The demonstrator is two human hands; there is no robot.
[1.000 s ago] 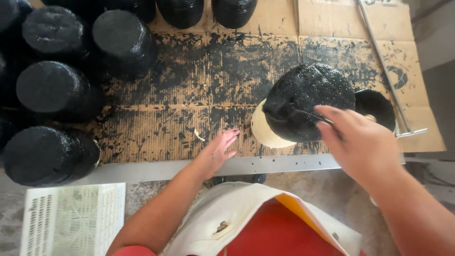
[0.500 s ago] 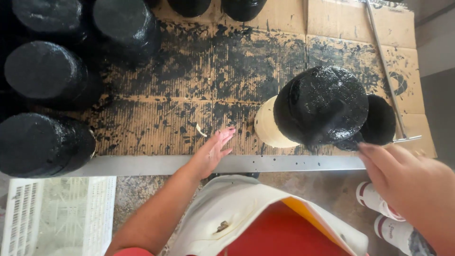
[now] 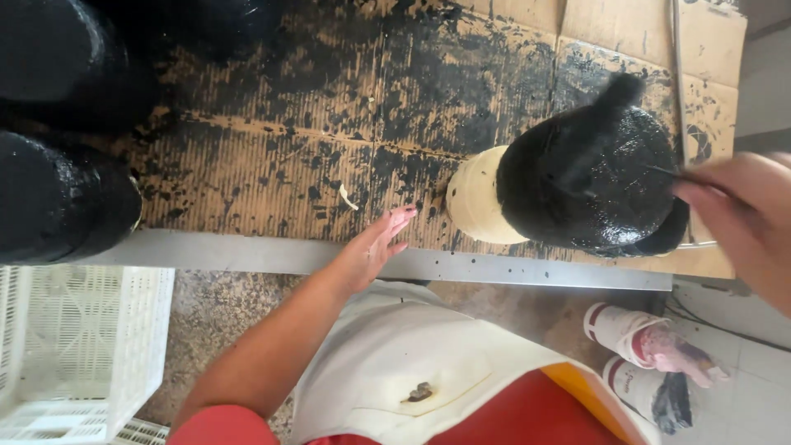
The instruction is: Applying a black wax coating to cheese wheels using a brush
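Two black-coated cylinders (image 3: 58, 198) sit at the left edge of the desk (image 3: 272, 148), whose top is a sheet of corrugated cardboard blotched with black paint. One cream-coloured cylinder (image 3: 577, 185) stands near the desk's front right, its top and most of its side already thickly black, with only a pale band showing on the left. One white slatted crate (image 3: 78, 346) lies on the floor at lower left, and two paint-stained shoes (image 3: 651, 363) show at lower right. One brush (image 3: 606, 132), blurred, lies across the wet black top of the cream cylinder, its thin handle running right into the right hand (image 3: 741, 222).

The right hand comes in from the right edge, fingers closed around the brush handle. The left hand (image 3: 375, 247) rests flat and open on the desk's metal front rim, fingers stretched toward the cylinder and holding nothing.

Compared with half a second ago, the right hand has risen from below the cylinder's lower right edge to beside its top, and the brush now sweeps across the top. The left hand has stayed put. Fewer black cylinders are in view.
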